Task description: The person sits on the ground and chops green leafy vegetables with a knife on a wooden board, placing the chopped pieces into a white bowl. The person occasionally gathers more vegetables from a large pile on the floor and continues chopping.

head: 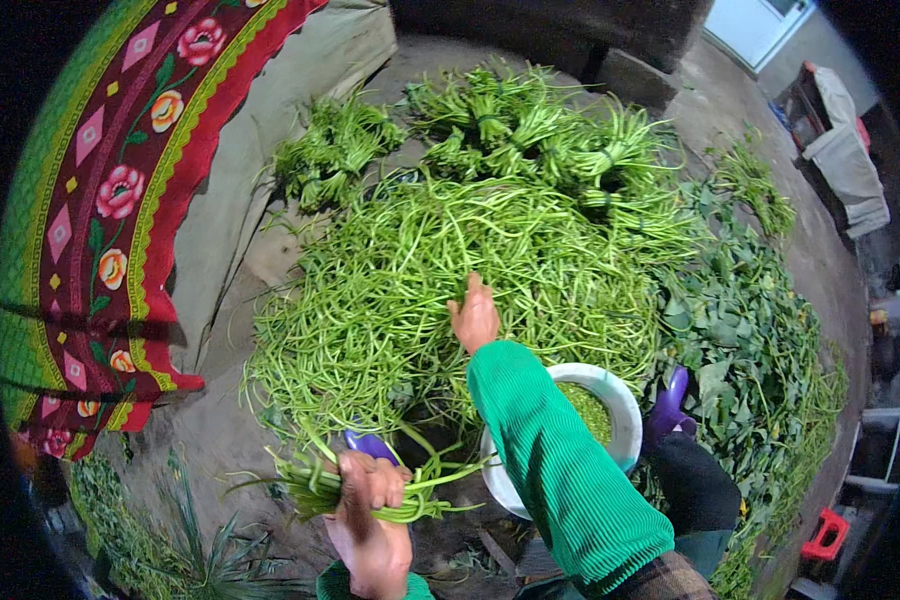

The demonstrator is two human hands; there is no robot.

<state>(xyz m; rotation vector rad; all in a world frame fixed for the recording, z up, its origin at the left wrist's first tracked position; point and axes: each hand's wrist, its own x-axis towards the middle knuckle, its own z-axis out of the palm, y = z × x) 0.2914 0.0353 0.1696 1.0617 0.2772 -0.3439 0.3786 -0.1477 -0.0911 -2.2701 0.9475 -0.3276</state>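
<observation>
A wide heap of loose green leaf stalks (390, 262) lies on the ground before me. My right hand (477, 313), in a green ribbed sleeve, reaches onto the middle of the heap; whether its fingers grip any stalk cannot be told. Low at the left, my left hand (371, 499) is closed around a bunch of green stalks (307, 480). Tied bundles of stalks (517, 127) are piled beyond the heap, and more bundles (337, 150) lie to their left. A white bucket (626, 405) with small green pieces inside stands partly behind my right forearm.
Cut green leaves (727, 322) are heaped at the right. Purple shoes (671, 409) show on my feet. A floral red and green blanket (120, 187) hangs at the left over a pale covered edge. Long narrow leaves (202, 555) lie at the lower left, a red plastic object (825, 534) at the lower right.
</observation>
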